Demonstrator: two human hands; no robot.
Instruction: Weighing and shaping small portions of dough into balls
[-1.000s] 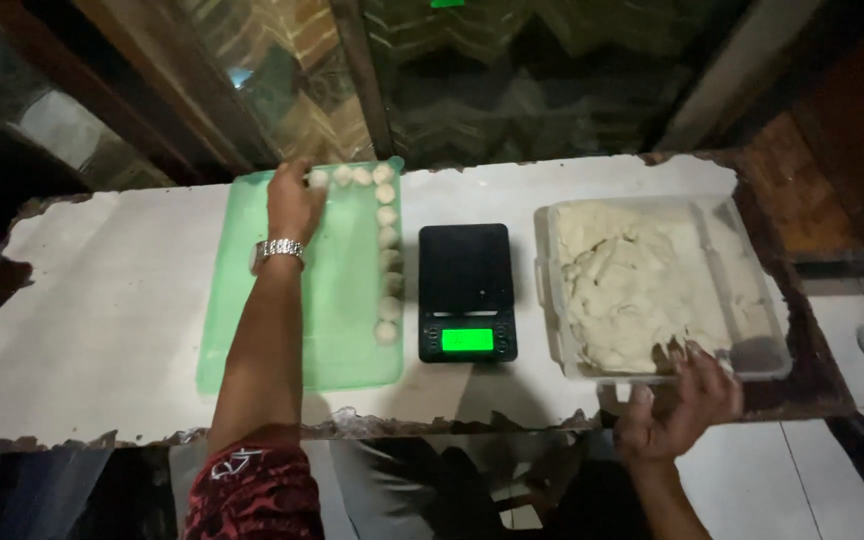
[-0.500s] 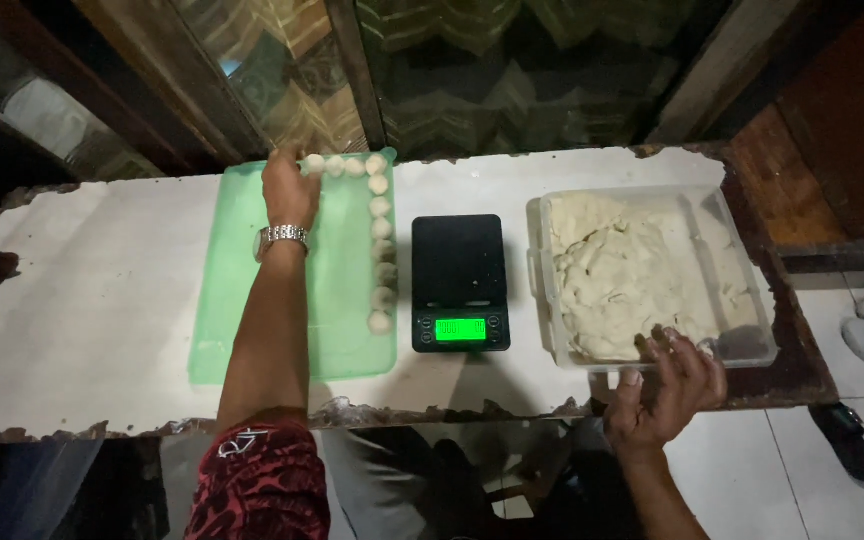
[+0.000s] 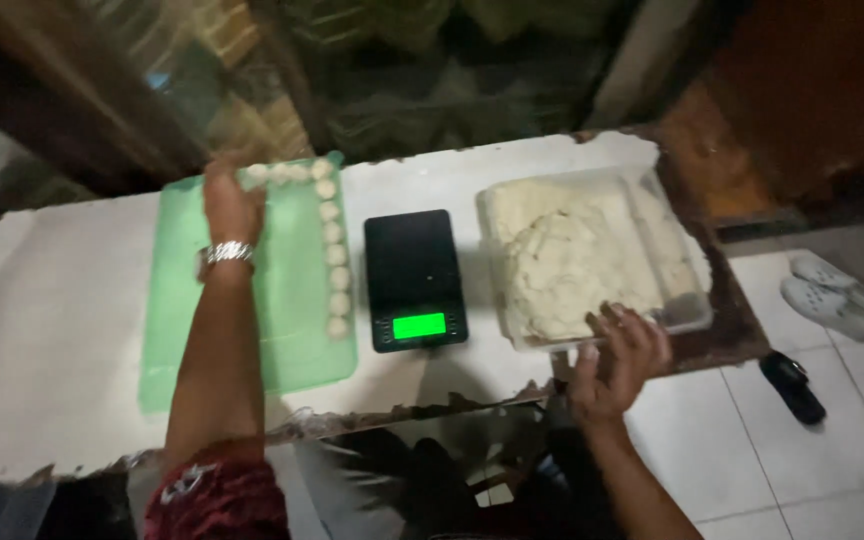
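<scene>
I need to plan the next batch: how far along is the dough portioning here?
Done: small white dough balls line the green plastic board's far and right edges. In hand: the left hand is at the far row; the right hand is at the clear tub. Left: the large pale dough mass fills most of it.

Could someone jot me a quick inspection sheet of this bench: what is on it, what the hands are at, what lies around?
Surface: white table, near edge ragged.
Job's things: green tray with dough balls along its far and right edges; black scale, display lit green; clear tub of dough.
Clutter: nothing seen.
Hands: left hand at the tray's far edge by the balls, watch on the wrist; right hand at the tub's near rim, fingers curled; blur hides any grip.
Cables: nothing seen.
Surroundings: tiled floor, pale shoes, a dark sandal.
</scene>
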